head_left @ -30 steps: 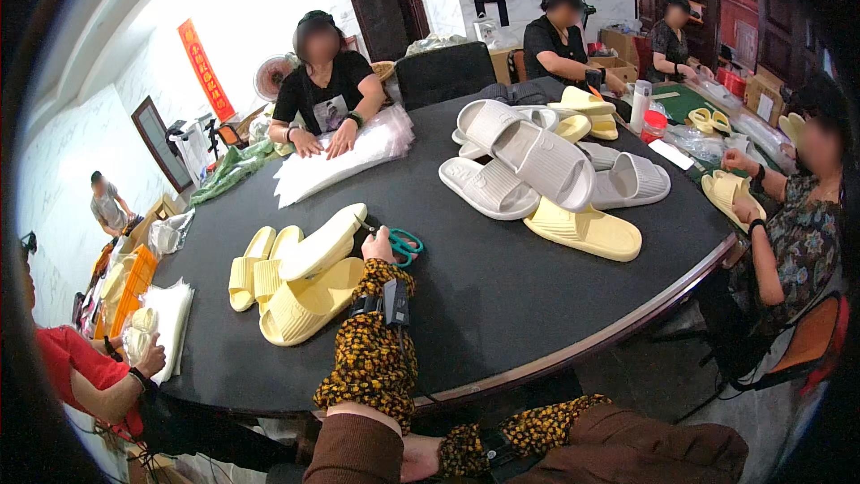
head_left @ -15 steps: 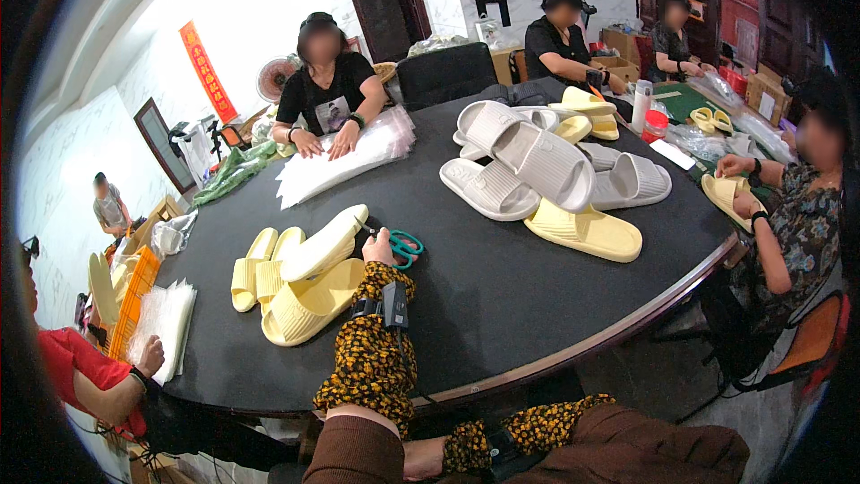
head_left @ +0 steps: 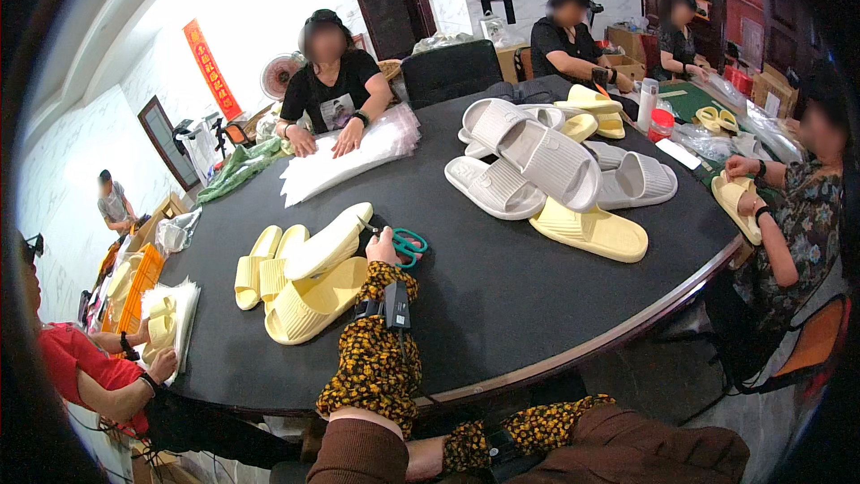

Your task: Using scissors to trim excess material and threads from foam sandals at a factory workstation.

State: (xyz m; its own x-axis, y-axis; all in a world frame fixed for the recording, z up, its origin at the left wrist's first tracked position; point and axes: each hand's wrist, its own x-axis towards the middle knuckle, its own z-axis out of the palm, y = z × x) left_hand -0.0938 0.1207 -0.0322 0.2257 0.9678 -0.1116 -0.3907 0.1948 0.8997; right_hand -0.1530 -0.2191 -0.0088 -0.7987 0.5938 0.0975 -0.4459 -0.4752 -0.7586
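Observation:
My left hand [head_left: 383, 247] reaches over the dark table and is closed round a pair of scissors [head_left: 409, 249]. Their teal handles stick out to its right, and the dark blades point at the raised end of a pale yellow slipper [head_left: 324, 246]. That slipper leans on another yellow slipper [head_left: 309, 309], which lies beside my left wrist. Two smaller yellow slippers [head_left: 257, 269] lie just left of these. Low in the picture my right hand [head_left: 425, 457] lies behind my left forearm; its fingers are hidden.
Grey slippers [head_left: 546, 157] are heaped with yellow ones [head_left: 591, 229] at the right of the table [head_left: 502, 332]. Across it, a person handles clear bags [head_left: 354, 157]. One in red at the left holds a yellow slipper [head_left: 161, 323]; another at the right holds one too [head_left: 736, 206].
The person in red at the left has brought a yellow slipper over the bags there. My left hand and the scissors stay in place by the slippers; the whole view shifts slightly.

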